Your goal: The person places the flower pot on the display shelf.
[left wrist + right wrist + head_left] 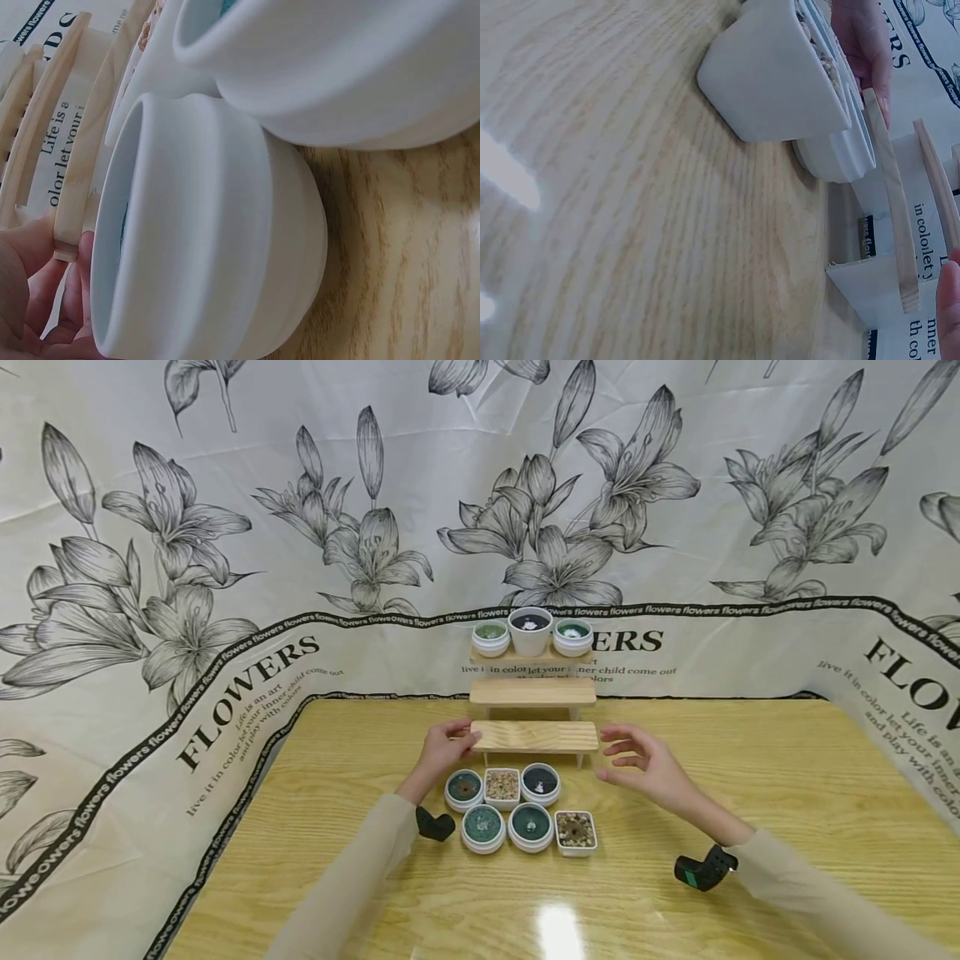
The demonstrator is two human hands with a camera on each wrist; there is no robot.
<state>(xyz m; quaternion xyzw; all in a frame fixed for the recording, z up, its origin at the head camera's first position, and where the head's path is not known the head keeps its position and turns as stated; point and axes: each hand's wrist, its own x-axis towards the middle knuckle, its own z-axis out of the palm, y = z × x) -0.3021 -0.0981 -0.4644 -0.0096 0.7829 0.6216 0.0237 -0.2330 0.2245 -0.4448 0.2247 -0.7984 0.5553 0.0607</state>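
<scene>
A three-tier wooden stand rises at the back of the table. My left hand (441, 754) pinches the left end of its lowest board (536, 737), thumb on top and fingers beneath, as the left wrist view shows. Off the board's right end, my right hand (651, 770) is held with fingers loosely bent and nothing in them. Above are the middle board (532, 692) and the top board (480, 659). In front of the stand several white pots sit in two rows, among them a square pot of pebbles (576, 832) and a round pot (217, 240) near my left wrist.
On the top board stand a taller white pot (529, 635) and two small round pots, left (491, 639) and right (573, 638). A flower-printed cloth (390, 652) hangs behind the wooden table (330, 777). Black wrist devices are on both my wrists.
</scene>
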